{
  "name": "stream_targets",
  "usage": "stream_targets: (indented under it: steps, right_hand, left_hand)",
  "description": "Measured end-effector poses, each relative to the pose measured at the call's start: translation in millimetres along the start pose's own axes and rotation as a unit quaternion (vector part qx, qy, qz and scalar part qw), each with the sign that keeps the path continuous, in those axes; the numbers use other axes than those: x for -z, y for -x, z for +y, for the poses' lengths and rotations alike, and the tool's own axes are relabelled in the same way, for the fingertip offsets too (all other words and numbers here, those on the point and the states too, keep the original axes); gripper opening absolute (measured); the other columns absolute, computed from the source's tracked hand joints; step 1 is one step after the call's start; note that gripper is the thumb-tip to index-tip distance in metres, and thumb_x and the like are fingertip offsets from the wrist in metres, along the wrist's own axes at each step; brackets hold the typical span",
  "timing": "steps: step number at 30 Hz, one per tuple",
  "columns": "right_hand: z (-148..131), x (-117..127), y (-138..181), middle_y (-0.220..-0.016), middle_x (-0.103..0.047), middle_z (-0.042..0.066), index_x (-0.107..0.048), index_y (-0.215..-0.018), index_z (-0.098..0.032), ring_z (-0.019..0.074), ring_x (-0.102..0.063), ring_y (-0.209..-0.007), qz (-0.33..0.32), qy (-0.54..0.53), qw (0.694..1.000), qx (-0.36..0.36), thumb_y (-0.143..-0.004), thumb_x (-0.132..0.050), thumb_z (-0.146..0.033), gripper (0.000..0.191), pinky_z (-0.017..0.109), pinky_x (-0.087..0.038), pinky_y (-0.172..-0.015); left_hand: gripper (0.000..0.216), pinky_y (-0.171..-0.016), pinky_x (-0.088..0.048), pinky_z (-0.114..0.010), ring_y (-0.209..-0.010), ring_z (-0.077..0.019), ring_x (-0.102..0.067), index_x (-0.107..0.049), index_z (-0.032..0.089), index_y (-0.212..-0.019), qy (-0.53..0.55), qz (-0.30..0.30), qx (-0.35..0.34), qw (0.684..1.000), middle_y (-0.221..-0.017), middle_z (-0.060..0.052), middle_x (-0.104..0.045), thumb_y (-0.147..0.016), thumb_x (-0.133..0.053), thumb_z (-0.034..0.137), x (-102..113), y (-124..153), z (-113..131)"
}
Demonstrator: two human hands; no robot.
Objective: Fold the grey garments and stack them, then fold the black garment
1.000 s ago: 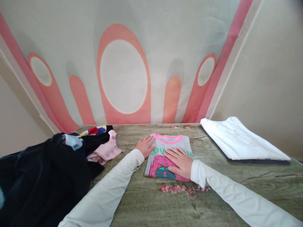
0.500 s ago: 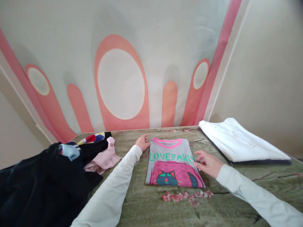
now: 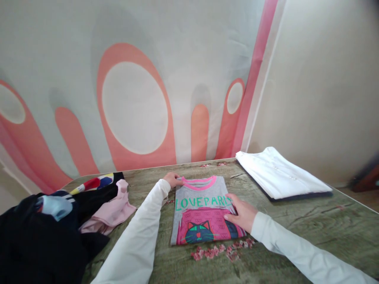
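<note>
A folded grey T-shirt [image 3: 198,205] with a pink collar, green "LOVE PARIS" lettering and a cat print lies flat on the table. My left hand [image 3: 172,179] is at its far left corner beside the collar, fingers closed on the fabric edge. My right hand [image 3: 241,215] rests on the shirt's right side, touching it, with thumb and fingers apart over the end of the lettering and part of the print.
To the left is a heap of dark clothes [image 3: 38,244] with a pink garment [image 3: 111,213] at its edge. A stack of folded white clothing [image 3: 281,177] lies back right on the wood-patterned table [image 3: 296,225]. A wall with a pink-and-white backdrop [image 3: 133,106] stands behind.
My right hand has come down from beside the shirt onto its right side. My left hand has closed on the far left corner. The view has swung to the right.
</note>
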State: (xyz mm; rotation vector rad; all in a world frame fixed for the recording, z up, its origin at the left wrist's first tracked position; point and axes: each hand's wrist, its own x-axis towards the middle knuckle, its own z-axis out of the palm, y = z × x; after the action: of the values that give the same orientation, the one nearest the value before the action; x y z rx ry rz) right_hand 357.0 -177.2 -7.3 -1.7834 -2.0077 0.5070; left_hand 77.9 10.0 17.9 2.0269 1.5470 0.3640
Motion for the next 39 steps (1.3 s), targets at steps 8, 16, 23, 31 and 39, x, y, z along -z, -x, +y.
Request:
stream_targets:
  steps: [8,16,23,31,39]
  right_hand:
    - [11,11,-11,-0.077,-0.057,0.0,-0.042,-0.107,-0.019,0.0145,-0.055,-0.066,0.096,-0.16,0.982,0.014,-0.067,-0.052,-0.016,0.041,0.028,-0.043,-0.066]
    - [66,71,-27,-0.093,-0.061,0.004,-0.051,-0.099,-0.018,0.0179,-0.057,-0.087,0.143,-0.252,0.955,0.066,-0.07,-0.055,-0.023,0.029,0.035,-0.044,-0.083]
    - [142,183,-24,-0.093,-0.063,0.007,-0.055,-0.096,-0.016,0.0182,-0.059,-0.082,0.264,-0.231,0.936,0.019,-0.064,-0.066,-0.037,0.04,0.035,-0.047,-0.079]
    - [266,224,-28,-0.076,-0.067,0.01,-0.063,-0.078,-0.013,0.0211,-0.062,-0.068,0.304,-0.25,0.901,-0.183,-0.046,-0.074,-0.026,0.036,0.036,-0.051,-0.069]
    - [316,190,-19,-0.073,-0.067,0.009,-0.064,-0.073,-0.015,0.0244,-0.062,-0.071,0.308,-0.234,0.888,-0.247,-0.049,-0.07,-0.025,0.027,0.04,-0.049,-0.072]
  left_hand:
    - [0.021,-0.041,-0.035,-0.018,-0.05,-0.0107,-0.047,-0.053,0.016,-0.07,0.077,-0.041,-0.008,0.996,-0.055,0.005,-0.046,-0.057,-0.054,0.033,4,10,21]
    - [0.029,-0.036,-0.031,-0.014,-0.043,-0.0056,-0.038,-0.044,0.017,-0.077,0.199,-0.022,-0.144,0.969,-0.052,0.009,-0.039,-0.063,-0.062,0.034,-4,10,74]
    - [0.036,-0.05,-0.046,-0.021,-0.057,-0.0091,-0.054,-0.046,0.014,-0.09,0.408,0.024,-0.203,0.89,-0.073,0.0,-0.056,-0.066,-0.068,0.027,-32,-49,206]
    - [0.05,-0.084,-0.043,-0.029,-0.104,-0.0183,-0.052,-0.033,0.011,-0.119,0.581,-0.026,-0.127,0.803,-0.121,-0.019,-0.043,-0.076,-0.058,0.011,-95,-65,280]
    - [0.023,-0.077,-0.047,-0.035,-0.081,-0.0155,-0.059,-0.05,0.017,-0.101,0.425,-0.049,-0.342,0.837,-0.105,-0.009,-0.055,-0.079,-0.054,0.022,-59,74,226]
